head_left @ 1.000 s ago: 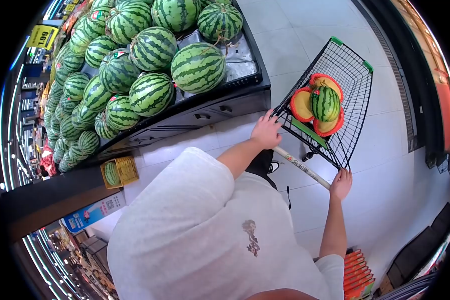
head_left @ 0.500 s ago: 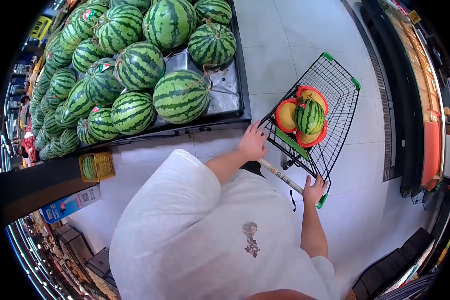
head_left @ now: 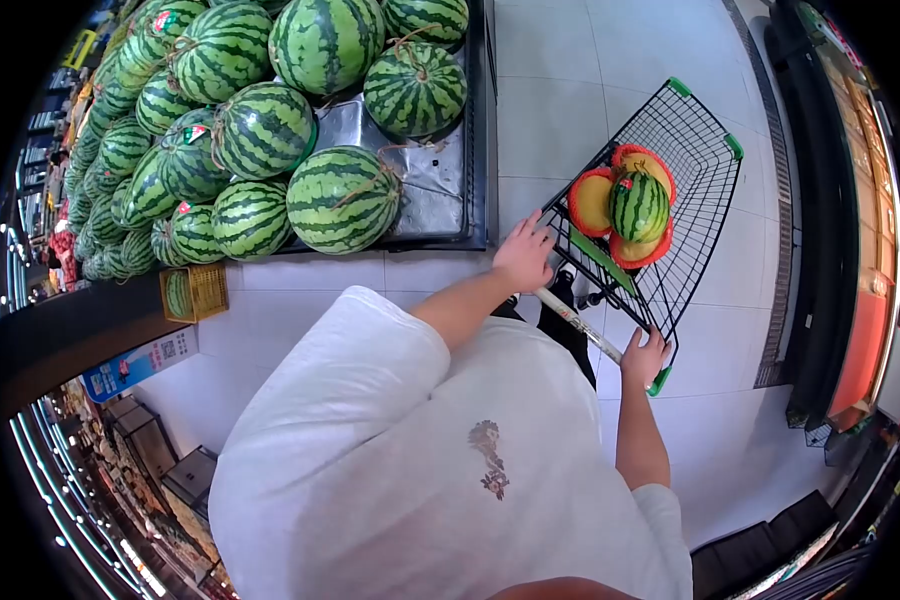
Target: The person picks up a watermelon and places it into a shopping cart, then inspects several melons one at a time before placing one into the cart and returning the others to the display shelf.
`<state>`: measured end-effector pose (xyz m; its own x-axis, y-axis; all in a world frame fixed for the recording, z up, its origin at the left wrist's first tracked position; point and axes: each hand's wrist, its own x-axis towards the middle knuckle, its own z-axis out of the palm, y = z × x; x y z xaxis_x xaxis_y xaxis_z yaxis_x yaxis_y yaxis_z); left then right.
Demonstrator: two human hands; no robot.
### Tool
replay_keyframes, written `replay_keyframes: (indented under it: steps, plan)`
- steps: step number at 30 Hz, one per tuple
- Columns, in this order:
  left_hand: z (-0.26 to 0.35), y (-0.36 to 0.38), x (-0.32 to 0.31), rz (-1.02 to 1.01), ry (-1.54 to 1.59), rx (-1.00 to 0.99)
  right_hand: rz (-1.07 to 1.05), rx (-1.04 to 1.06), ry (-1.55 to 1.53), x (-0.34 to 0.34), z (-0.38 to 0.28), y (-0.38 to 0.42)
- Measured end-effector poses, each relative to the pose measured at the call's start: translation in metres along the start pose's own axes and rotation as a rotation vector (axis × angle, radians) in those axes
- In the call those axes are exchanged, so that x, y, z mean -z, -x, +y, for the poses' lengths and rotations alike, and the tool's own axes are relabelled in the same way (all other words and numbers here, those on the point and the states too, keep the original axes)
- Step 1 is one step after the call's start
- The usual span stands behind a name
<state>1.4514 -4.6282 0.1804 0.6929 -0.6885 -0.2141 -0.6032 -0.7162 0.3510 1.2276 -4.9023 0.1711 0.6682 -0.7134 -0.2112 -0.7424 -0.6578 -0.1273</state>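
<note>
A black wire shopping cart [head_left: 705, 215] with green corner caps stands ahead of me. My left hand [head_left: 525, 257] grips the left end of its handle, fingers reaching over toward the basket's rim. At the handle's other end, my right hand [head_left: 645, 358] is closed round the bar near a green cap. Between them the pale printed handle [head_left: 580, 324] shows. Inside the cart a small striped watermelon [head_left: 639, 208] rests on top of several yellow round fruits [head_left: 592, 203] in red foam nets. The undersides of both hands are hidden.
Many watermelons [head_left: 342, 200] are piled on a dark-edged metal display [head_left: 440, 200] at my left. A yellow crate [head_left: 208, 290] holding a watermelon sits below it. A dark shelf unit [head_left: 820, 230] lines the right side, beside a floor grate [head_left: 775, 340]. Tiled floor lies ahead.
The cart and both hands have shifted slightly right in view, while the watermelon display has slid left. My dark-clad leg and shoe now show under the handle. Both hands keep their hold.
</note>
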Motion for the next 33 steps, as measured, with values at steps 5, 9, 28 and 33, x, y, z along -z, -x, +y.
replay_keyframes:
  steps: [5, 9, 28, 33]
  plan:
    - [-0.059, 0.042, 0.018, 0.062, -0.011, -0.106, 0.066, -0.100, -0.035, -0.019, -0.057, 0.082]
    - [-0.166, 0.221, 0.051, 0.031, -0.045, -0.220, 0.109, -0.233, -0.083, -0.054, -0.165, 0.304]
    - [-0.777, 1.188, 0.188, -0.382, -0.322, -1.005, 0.340, -0.833, -0.366, -0.285, -0.799, 1.501]
    - [-0.733, 1.218, 0.185, -0.325, -0.489, -1.096, 0.231, -0.736, -0.184, -0.292, -0.814, 1.576]
